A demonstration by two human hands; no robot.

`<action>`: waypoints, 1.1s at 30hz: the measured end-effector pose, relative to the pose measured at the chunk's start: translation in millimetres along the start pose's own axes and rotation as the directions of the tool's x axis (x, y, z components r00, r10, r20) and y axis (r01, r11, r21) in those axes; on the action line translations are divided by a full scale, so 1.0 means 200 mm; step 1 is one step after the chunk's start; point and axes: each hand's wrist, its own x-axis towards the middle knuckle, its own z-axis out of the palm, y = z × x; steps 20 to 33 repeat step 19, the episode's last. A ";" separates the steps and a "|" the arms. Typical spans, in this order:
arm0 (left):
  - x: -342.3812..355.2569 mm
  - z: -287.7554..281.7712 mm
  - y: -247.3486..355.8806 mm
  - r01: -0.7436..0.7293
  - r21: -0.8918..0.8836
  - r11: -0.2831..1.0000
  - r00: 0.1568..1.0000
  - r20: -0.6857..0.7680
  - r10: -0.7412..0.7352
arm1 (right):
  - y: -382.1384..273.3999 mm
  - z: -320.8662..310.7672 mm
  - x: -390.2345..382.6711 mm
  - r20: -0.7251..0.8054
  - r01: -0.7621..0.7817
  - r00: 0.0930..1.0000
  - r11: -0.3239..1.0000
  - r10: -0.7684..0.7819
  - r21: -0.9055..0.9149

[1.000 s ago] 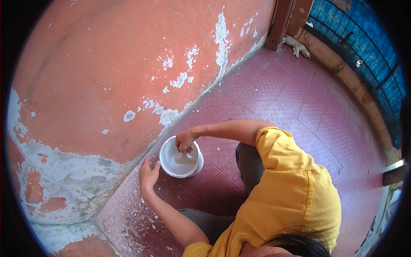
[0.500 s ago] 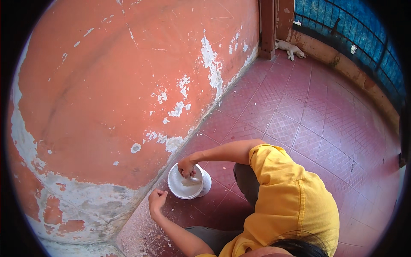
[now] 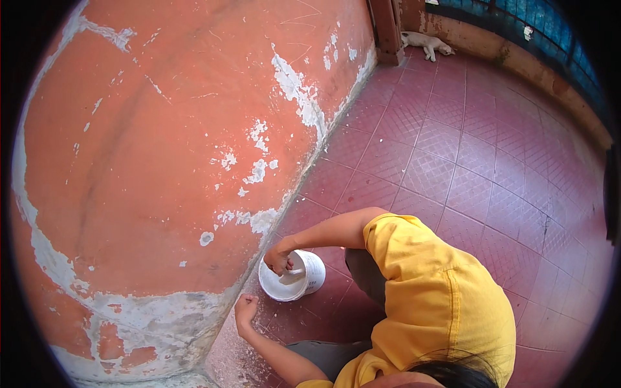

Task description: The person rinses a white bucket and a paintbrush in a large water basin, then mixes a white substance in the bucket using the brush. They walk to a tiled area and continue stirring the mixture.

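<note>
A small white bucket (image 3: 309, 278) with white paste inside stands on the red tiled floor, close to the foot of the wall. My right hand (image 3: 278, 260) reaches into its rim and is closed on a white-smeared tool (image 3: 295, 274) that dips into the paste. My left hand (image 3: 245, 309) rests on the floor just left of and below the bucket, fingers curled, holding nothing. My yellow sleeve (image 3: 401, 258) and bent knees lie right of the bucket.
A red-painted wall (image 3: 162, 161) with peeling white patches fills the left. The floor (image 3: 466, 161) is red patterned tile. Far off, a white animal (image 3: 425, 44) lies by a wooden post (image 3: 387, 29). A blue grille (image 3: 556, 35) runs along the upper right.
The view has tilted, so bucket and hands sit lower in the picture. My left hand went from spread flat on the floor to curled. My right hand stays in the bucket.
</note>
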 end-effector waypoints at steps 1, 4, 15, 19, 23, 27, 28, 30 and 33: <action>0.00 0.00 0.02 -0.008 0.026 1.000 1.000 0.018 0.008 | 0.01 0.01 -0.01 -0.017 0.006 1.000 1.000 -0.006 -0.005; -0.01 0.01 0.04 -0.024 0.057 0.998 0.999 0.050 0.021 | 0.01 -0.01 -0.02 0.012 0.009 1.000 1.000 -0.009 -0.028; -0.01 0.02 -0.01 0.023 0.046 0.999 0.998 0.064 -0.026 | 0.00 0.00 -0.02 0.001 -0.014 1.000 0.998 0.014 -0.061; 0.00 0.03 -0.04 0.014 0.028 1.000 0.996 0.087 -0.016 | -0.01 0.00 -0.01 0.041 -0.039 0.998 0.992 0.044 -0.117; 0.00 0.03 -0.04 0.014 0.028 1.000 0.996 0.087 -0.016 | -0.01 0.00 -0.01 0.041 -0.039 0.998 0.992 0.044 -0.117; 0.00 0.03 -0.04 0.014 0.028 1.000 0.996 0.087 -0.016 | -0.01 0.00 -0.01 0.041 -0.039 0.998 0.992 0.044 -0.117; 0.00 0.03 -0.04 0.014 0.028 1.000 0.996 0.087 -0.016 | -0.01 0.00 -0.01 0.041 -0.039 0.998 0.992 0.044 -0.117; 0.00 0.03 -0.04 0.014 0.028 1.000 0.996 0.087 -0.016 | -0.01 0.00 -0.01 0.041 -0.039 0.998 0.992 0.044 -0.117; 0.00 0.03 -0.04 0.014 0.028 1.000 0.996 0.087 -0.016 | -0.01 0.00 -0.01 0.041 -0.039 0.998 0.992 0.044 -0.117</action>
